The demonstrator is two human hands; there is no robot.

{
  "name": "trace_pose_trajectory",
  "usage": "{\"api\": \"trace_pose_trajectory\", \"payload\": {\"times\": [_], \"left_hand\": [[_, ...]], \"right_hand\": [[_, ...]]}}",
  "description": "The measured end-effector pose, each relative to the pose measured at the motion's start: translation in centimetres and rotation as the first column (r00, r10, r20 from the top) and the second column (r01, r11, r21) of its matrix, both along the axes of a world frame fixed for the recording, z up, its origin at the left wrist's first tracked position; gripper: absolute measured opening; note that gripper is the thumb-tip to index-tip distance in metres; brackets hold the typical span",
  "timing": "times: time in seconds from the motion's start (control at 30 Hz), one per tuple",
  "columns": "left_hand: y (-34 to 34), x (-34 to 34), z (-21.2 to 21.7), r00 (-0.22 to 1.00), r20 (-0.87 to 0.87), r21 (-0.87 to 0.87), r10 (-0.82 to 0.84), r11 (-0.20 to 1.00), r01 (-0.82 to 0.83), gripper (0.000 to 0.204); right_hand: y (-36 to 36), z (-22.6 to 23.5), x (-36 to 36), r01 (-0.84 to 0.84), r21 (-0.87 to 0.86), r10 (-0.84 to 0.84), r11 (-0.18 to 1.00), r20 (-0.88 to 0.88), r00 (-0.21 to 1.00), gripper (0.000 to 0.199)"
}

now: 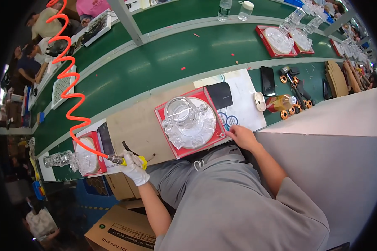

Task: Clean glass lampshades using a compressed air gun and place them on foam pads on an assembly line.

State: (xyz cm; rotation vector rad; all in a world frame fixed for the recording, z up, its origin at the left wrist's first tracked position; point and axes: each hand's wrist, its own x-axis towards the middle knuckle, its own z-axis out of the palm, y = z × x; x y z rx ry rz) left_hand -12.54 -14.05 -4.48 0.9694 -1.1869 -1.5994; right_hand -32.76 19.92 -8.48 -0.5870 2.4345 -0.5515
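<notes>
Cardboard (127, 134) on the green table (155, 67) bears a red tray (209, 140) of clear parts (190, 121); left fingers (134, 168) wrap a yellow tool (144, 162); right fingers (235, 130), pinching or not unclear, meet the tray's corner; people (44, 25) beyond.

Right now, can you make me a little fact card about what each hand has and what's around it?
Left hand: white glove, holding a yellow tool
Joined to the tool: coiled orange hose
Right hand: bare, at a corner of the red tray; a firm grip can't be made out
In the tray: clear plastic pieces on a white round base
Farther right: black phone, bottle on its side
</notes>
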Motion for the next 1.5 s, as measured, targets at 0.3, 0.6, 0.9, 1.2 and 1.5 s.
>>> {"api": "trace_pose_trajectory", "payload": {"times": [0.3, 0.6, 0.9, 1.2, 1.5], "left_hand": [[0.3, -0.5, 0.8, 0.998, 0.055, -0.037, 0.03, 0.999, -0.028, 0.009], [-0.1, 0.0, 0.1, 0.999, 0.025, -0.059, 0.021, 0.998, -0.019, 0.007], [0.0, -0.2, 0.3, 0.999, 0.047, -0.041, 0.006, 0.999, -0.004, 0.008], [4.8, 0.2, 6.6, 0.977, 0.063, 0.066, -0.205, 0.977, 0.201, 0.02], [10.5, -5.3, 17.6, 0.434, 0.378, -0.43, -0.818, 0.26, 0.864, 0.044]], "right_hand": [[-2.7, -2.3, -1.0, -0.178, 0.15, 0.192, 0.972, -0.085, 0.978, 0.039], [-1.0, 0.5, -0.1, -0.178, -0.138, 0.163, 0.974, -0.114, 0.98, 0.017], [-0.6, -0.1, -0.6, -0.351, -0.165, 0.303, 0.922, -0.258, 0.917, 0.009], [-3.0, 7.1, 0.8, -0.385, -0.36, 0.462, 0.85, 0.158, 0.873, 0.019], [-9.7, 17.2, 3.3, 0.292, -0.858, 0.681, 0.423, 0.513, 0.522, 0.123]]}}
